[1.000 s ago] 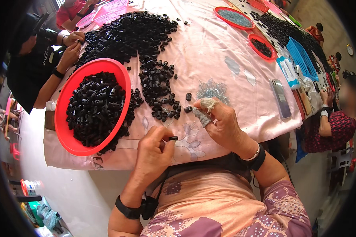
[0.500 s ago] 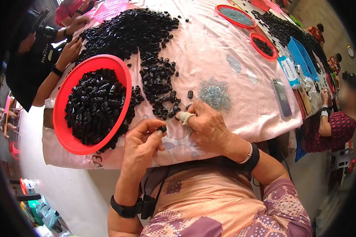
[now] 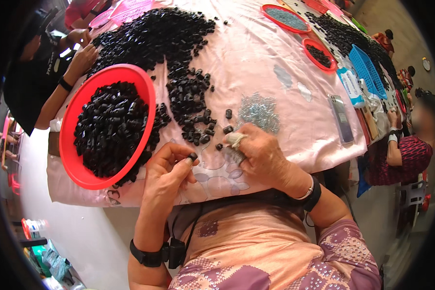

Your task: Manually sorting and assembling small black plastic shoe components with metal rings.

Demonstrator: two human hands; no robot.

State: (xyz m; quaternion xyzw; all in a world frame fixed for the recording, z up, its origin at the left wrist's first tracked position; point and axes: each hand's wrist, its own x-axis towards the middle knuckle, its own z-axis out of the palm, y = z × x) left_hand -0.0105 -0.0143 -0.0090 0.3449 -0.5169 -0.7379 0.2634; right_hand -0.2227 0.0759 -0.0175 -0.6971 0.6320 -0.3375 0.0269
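Note:
My left hand (image 3: 165,169), closed in a pinch, holds a small black plastic piece (image 3: 192,156) between thumb and index finger above the table's near edge. To its right is my right hand (image 3: 263,152), fingers curled inward, with pale wrapping on a finger; whatever they grip is hidden. Just beyond those fingertips lies a loose black piece (image 3: 228,129), and one more (image 3: 228,113) sits farther off. A trail of black pieces (image 3: 188,101) runs back from my hands. Past my right hand spreads a pile of tiny shiny metal parts (image 3: 258,113) resembling springs.
A red round basin (image 3: 151,96) heaped with black pieces stands at left. Behind it rises a large black heap (image 3: 154,36), with a co-worker's hands (image 3: 84,58) at its edge. A phone (image 3: 340,118), blue basket (image 3: 367,70) and red trays (image 3: 304,29) occupy the right side.
My right hand has drawn back slightly, toward me and to the right, away from the loose pieces. My left hand keeps its pinch. The whole view has shifted slightly.

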